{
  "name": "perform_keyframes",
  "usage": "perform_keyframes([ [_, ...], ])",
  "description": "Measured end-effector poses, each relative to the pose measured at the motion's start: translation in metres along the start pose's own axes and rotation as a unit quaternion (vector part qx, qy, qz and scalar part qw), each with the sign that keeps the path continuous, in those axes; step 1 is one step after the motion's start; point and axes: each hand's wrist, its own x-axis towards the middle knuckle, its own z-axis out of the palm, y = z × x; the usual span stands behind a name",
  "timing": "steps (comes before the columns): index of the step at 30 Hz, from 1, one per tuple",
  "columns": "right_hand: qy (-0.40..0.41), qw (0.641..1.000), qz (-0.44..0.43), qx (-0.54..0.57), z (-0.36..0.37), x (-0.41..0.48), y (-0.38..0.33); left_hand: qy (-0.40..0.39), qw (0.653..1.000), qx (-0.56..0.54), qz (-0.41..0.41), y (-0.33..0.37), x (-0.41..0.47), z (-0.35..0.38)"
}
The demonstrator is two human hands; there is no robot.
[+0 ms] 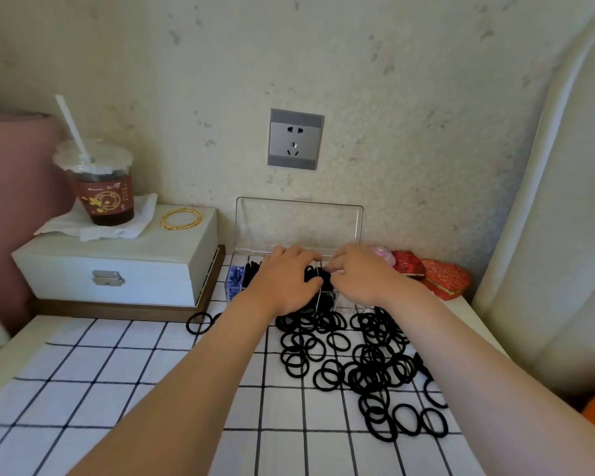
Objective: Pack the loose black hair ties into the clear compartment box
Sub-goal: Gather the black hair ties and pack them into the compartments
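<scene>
The clear compartment box (299,225) stands against the wall with its lid raised. Its left cells hold blue ties (234,278) and black ties. My left hand (282,281) and my right hand (356,274) both rest over the box's middle cells, fingers curled around a bunch of black hair ties (318,276) held between them. Many loose black hair ties (364,365) lie spread on the checked cloth in front of the box, mostly to the right. One tie (199,322) lies apart at the left.
A white latch box (117,266) on a wooden base stands at the left, carrying a drink cup with a straw (100,187), a tissue and a gold bangle (181,218). Red embroidered pouches (440,276) sit to the right of the clear box. A wall socket (295,139) is above.
</scene>
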Motion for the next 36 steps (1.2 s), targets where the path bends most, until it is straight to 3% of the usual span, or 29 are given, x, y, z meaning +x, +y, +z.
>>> perform_keyframes([
  [5, -0.028, 0.995, 0.01, -0.098, 0.004, -0.001, -0.002, 0.013, 1.0, -0.021, -0.005, 0.001, -0.005, -0.005],
  [9, 0.019, 0.998, -0.002, -0.063, -0.01, -0.01, -0.014, 0.058, 0.996, -0.068, -0.004, 0.0, -0.024, -0.016],
  [14, 0.067, 0.993, -0.094, -0.004, -0.02, -0.035, -0.047, 0.104, 0.992, -0.072, 0.006, -0.012, -0.07, -0.041],
  [18, 0.034, 0.988, -0.146, 0.032, -0.001, -0.054, -0.083, 0.078, 0.993, -0.063, -0.064, -0.031, -0.107, -0.057],
  [24, -0.111, 0.981, -0.159, -0.019, 0.052, -0.06, -0.116, 0.046, 0.992, 0.019, -0.116, -0.053, -0.138, -0.055],
  [28, -0.125, 0.975, -0.172, -0.06, 0.073, -0.062, -0.126, 0.03, 0.989, 0.069, -0.126, -0.066, -0.146, -0.053],
  [32, -0.111, 0.976, -0.171, -0.08, 0.08, -0.06, -0.122, -0.052, 0.988, 0.06, -0.135, -0.072, -0.149, -0.05],
  [36, -0.114, 0.979, -0.147, -0.078, 0.072, -0.069, -0.111, -0.082, 0.989, 0.051, -0.117, -0.059, -0.151, -0.048],
])
